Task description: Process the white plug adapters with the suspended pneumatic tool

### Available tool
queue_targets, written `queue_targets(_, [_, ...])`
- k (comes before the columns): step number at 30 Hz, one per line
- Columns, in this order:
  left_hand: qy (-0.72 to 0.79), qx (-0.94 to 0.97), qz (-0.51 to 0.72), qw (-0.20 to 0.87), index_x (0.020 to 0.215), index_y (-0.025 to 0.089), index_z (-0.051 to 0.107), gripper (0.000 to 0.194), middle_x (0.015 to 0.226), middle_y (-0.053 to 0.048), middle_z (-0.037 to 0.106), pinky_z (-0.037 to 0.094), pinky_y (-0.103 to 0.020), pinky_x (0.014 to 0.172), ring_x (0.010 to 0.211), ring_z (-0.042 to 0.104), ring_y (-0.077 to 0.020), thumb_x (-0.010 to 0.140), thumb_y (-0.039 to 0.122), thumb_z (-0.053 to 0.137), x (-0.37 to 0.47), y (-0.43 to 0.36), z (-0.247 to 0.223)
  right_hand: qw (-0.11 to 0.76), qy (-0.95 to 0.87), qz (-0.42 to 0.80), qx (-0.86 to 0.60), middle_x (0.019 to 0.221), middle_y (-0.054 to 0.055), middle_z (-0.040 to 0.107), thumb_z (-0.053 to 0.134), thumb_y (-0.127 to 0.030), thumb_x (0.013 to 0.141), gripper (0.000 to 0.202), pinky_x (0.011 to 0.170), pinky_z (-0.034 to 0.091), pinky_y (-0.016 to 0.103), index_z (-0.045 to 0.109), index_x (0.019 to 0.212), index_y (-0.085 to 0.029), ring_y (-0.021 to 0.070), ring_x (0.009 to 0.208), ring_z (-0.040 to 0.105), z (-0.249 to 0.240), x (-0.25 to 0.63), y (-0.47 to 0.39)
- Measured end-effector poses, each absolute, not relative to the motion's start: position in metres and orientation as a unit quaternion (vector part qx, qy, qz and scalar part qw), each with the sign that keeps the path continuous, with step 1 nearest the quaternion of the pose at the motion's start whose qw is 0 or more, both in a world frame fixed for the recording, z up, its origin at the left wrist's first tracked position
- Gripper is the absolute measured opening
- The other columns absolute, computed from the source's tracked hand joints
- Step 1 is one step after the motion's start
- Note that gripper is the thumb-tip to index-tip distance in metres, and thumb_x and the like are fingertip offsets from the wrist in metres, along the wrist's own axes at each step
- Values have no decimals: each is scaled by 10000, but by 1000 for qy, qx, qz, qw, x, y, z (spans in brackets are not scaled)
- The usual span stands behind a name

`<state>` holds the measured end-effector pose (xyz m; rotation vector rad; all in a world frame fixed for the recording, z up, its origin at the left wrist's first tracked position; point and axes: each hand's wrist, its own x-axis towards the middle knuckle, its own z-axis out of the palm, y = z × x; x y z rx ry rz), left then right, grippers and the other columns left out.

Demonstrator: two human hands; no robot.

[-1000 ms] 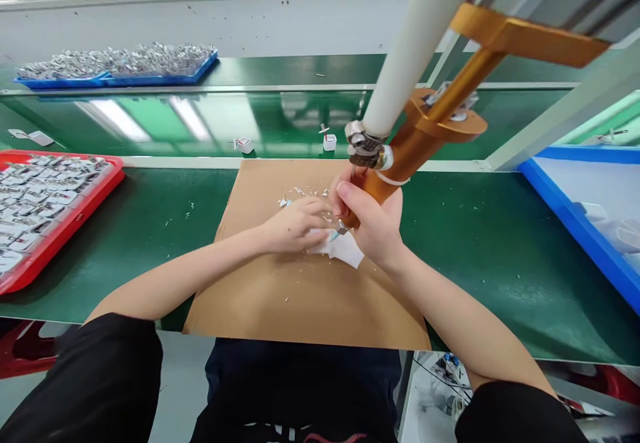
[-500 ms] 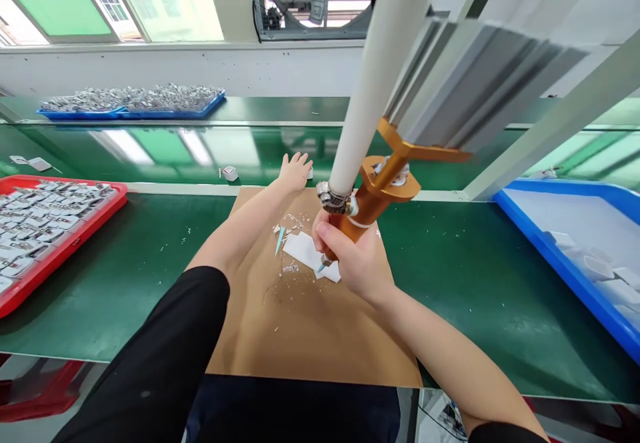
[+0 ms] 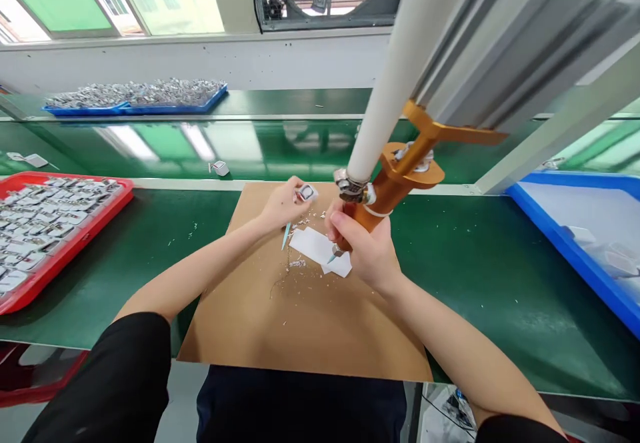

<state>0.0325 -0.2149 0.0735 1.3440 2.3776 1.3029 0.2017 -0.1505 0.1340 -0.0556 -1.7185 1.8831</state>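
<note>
In my left hand point(image 3: 284, 204) is a small white plastic housing point(image 3: 306, 193) with a dark-edged opening, held over the far part of a brown cardboard sheet point(image 3: 300, 323). My right hand point(image 3: 367, 246) is wrapped round an orange dispensing gun point(image 3: 383, 196), its thin blue nozzle point(image 3: 333, 258) pointing down left. Below the nozzle lie pieces of white paper point(image 3: 315, 246). A loose light-blue tip point(image 3: 286, 236) rests left of the paper, among white crumbs.
A red tray point(image 3: 127, 196) of small white parts stands at the left. At the right is a blue tray point(image 3: 555, 243) with white pieces. Another white housing point(image 3: 219, 168) lies on the green conveyor belt point(image 3: 275, 166). A white hose point(image 3: 395, 63) rises from the gun.
My left hand has picked up the white housing from the belt and drawn it back over the cardboard. The gun, still in my right hand, appears slightly further right in view.
</note>
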Motion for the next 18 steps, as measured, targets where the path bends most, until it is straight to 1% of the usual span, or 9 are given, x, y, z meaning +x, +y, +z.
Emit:
queue_targets(3, [766,489,407,89,1006,183,578,261,882,-1,665,460,-236,681,733,593,-130,757,230,640,61,-243,51,315,-641,699,-9,501,-41,465,570,-232,766,194,428,264,239,495,594,-185,70,453,380,132,199,-150])
queue_targets(7, [699,580,409,88,1094,196,560,301,994,-32,650,471,-246,764,856,604,-145,795,195,593,92,-268,34,345,-623,702,14,477,-41,473,577,-205,757,157,427,282,243,506,619,-187,79,434,400,129,195,-149])
queue_targets(10, [668,619,408,63,1161,192,547,321,930,-41,640,474,-244,719,792,594,-141,849,264,579,100,-272,29,356,-623,697,19,467,-42,455,589,-224,762,162,404,266,246,506,626,-192,84,416,394,128,196,-149])
queue_targets(12, [664,635,394,25,1168,188,547,328,865,-38,643,469,-259,706,761,588,-151,873,331,567,102,-272,26,353,-629,691,33,481,-40,456,594,-246,784,176,388,250,245,510,637,-196,86,412,394,128,199,-149])
queue_targets(15, [668,644,370,-42,1117,182,569,326,792,-36,658,460,-287,716,746,584,-170,873,398,557,102,-270,23,346,-636,687,57,501,-40,472,604,-265,805,169,374,242,245,525,667,-206,86,406,392,130,202,-150])
queue_targets(18, [662,646,373,-81,1078,172,589,353,752,-34,669,459,-292,698,705,571,-168,866,452,556,102,-269,21,339,-645,682,58,485,-44,459,614,-286,806,165,366,239,250,527,684,-217,91,392,387,134,203,-153])
